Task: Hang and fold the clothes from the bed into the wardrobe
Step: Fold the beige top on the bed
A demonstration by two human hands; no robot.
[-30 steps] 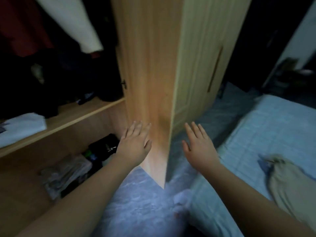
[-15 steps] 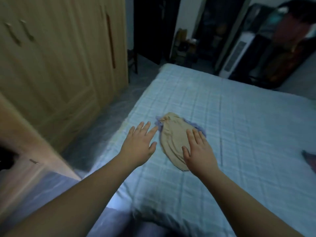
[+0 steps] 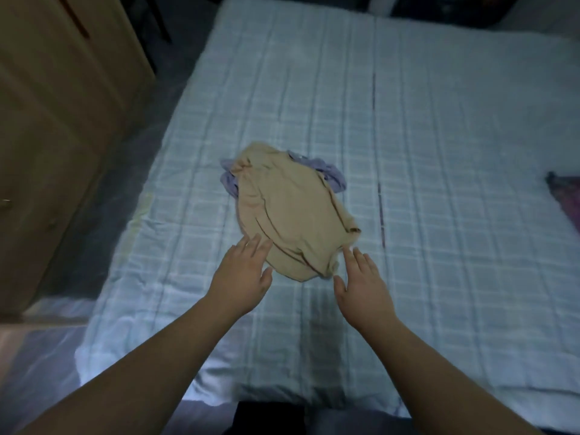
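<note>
A crumpled beige garment [image 3: 292, 208] lies in the middle of the bed [image 3: 439, 152], on top of a lilac garment [image 3: 334, 172] that shows only at its far edges. My left hand [image 3: 243, 274] reaches with straight fingers to the beige garment's near left edge, fingertips at the cloth. My right hand [image 3: 364, 287] is stretched out flat just off its near right corner. Neither hand holds anything.
The wooden wardrobe [image 3: 56, 98] with shut doors stands at the left, a strip of grey floor [image 3: 103, 221] between it and the bed. A dark purple item [image 3: 568, 202] lies at the bed's right edge.
My view has swung from the open wardrobe to the bed and tipped down. Both hands, still flat, have come down to the near edge of the beige garment.
</note>
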